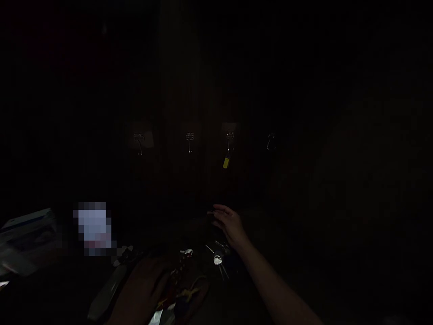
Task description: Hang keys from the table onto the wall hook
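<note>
The scene is very dark. My right hand [230, 224] reaches forward with fingertips drawn together around a small, thin item [210, 212] too dim to name. Below it lies a bunch of keys [218, 260] with a bright round head and thin shafts fanning out. My left hand [145, 280] rests low in deep shadow, its thumb apart from its stretched fingers. Just right of it are a small silvery key [186, 252], a dark red item with pale dots [181, 266] and a yellow cord [189, 293]. Shadow hides much of that pile.
Metal hooks [190, 142] line the wall ahead; a yellow tag [226, 162] hangs from one. At left are a box [30, 230], a bright blurred-out panel [93, 228] and a long pale object [107, 293] beside my left forearm.
</note>
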### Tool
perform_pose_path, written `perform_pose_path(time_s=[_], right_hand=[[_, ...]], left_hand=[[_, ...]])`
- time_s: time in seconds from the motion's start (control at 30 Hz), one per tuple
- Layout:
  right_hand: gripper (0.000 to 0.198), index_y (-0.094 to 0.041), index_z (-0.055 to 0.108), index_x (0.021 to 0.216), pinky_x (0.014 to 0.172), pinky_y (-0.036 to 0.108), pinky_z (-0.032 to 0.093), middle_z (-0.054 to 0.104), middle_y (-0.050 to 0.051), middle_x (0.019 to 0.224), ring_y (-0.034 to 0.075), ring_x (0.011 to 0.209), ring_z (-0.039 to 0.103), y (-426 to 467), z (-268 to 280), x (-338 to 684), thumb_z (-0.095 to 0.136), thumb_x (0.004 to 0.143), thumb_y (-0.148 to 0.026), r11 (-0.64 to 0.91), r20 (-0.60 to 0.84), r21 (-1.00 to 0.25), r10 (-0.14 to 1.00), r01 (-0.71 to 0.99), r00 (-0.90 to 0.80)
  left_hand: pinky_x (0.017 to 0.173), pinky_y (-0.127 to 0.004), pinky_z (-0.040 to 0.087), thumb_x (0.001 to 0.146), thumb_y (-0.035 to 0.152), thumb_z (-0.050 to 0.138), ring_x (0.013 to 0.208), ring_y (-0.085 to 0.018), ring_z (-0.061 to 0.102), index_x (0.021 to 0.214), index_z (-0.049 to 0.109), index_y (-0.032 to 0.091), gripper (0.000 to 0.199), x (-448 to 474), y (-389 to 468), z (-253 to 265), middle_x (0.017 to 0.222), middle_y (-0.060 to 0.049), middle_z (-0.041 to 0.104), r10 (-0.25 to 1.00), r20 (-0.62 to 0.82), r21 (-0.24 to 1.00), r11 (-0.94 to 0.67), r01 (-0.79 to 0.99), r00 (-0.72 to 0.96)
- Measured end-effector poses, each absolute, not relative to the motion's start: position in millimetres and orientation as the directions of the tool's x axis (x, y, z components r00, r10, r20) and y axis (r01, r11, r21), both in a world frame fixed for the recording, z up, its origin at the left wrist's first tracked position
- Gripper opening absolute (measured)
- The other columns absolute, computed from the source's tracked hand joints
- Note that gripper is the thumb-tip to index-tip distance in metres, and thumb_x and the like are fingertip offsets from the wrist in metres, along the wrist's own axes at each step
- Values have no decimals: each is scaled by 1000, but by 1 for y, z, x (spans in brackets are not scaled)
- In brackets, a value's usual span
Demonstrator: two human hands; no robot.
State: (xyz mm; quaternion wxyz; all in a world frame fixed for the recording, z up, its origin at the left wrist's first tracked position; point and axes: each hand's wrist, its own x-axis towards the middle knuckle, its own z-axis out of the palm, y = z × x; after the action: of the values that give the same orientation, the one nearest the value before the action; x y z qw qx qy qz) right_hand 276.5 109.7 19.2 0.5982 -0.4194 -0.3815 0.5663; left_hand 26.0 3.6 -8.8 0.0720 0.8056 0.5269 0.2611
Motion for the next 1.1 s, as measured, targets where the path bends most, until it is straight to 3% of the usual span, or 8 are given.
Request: perform_pose_path(time_s=[0.17, 0.37, 0.6, 0.7, 0.8, 1.1], right_hand=[[26, -18, 68, 83, 72, 27, 49, 69, 5, 79, 21, 93, 64, 106, 25, 283, 73, 58, -21, -56, -65, -881, 998, -471, 3], [22, -17, 66, 79, 73, 33, 50, 68, 6, 88, 23, 91, 65, 106, 26, 283, 74, 61, -27, -69, -30, -829, 996, -555, -79], [16, -17, 62, 73, 68, 36, 51, 63, 1, 65, 16, 67, 63, 104, 29, 286, 63, 69, -32, -165, -130, -835, 986, -526, -103], [18, -16, 60, 64, 53, 26, 46, 51, -4, 50, 9, 48, 50, 106, 28, 288, 55, 70, -32, -190, -177, -818, 981, -543, -77], [16, -16, 58, 61, 42, 20, 35, 45, -5, 48, 7, 42, 40, 108, 29, 290, 53, 67, -29, -190, -186, -791, 980, -581, -67], [22, -18, 62, 75, 55, 26, 42, 61, 0, 62, 13, 59, 57, 108, 40, 299, 51, 57, -13, -73, -98, -747, 995, -661, 0]], left_hand=[[85, -37, 52, 86, 30, 46, 100, -21, 62, 110, 61, 31, 28, 25, 2, -11, 111, -2, 67, 890, 340, 402, -429, 809, 302], [87, -37, 51, 85, 31, 46, 103, -20, 60, 110, 60, 33, 28, 21, 4, -18, 113, 0, 65, 895, 326, 422, -425, 801, 304], [83, -31, 53, 86, 32, 44, 99, -19, 62, 111, 60, 34, 30, 25, 3, -3, 110, 1, 67, 890, 327, 455, -444, 772, 319], [80, -29, 54, 86, 30, 42, 97, -19, 63, 112, 60, 35, 31, 27, 2, 3, 108, 2, 67, 892, 323, 456, -440, 773, 317], [74, -26, 55, 87, 30, 41, 93, -18, 65, 111, 60, 36, 31, 28, 2, 4, 105, 4, 68, 895, 314, 451, -433, 780, 316], [83, -31, 52, 88, 30, 43, 99, -18, 61, 113, 58, 32, 28, 23, 4, -6, 111, 0, 64, 892, 295, 425, -443, 789, 342]])
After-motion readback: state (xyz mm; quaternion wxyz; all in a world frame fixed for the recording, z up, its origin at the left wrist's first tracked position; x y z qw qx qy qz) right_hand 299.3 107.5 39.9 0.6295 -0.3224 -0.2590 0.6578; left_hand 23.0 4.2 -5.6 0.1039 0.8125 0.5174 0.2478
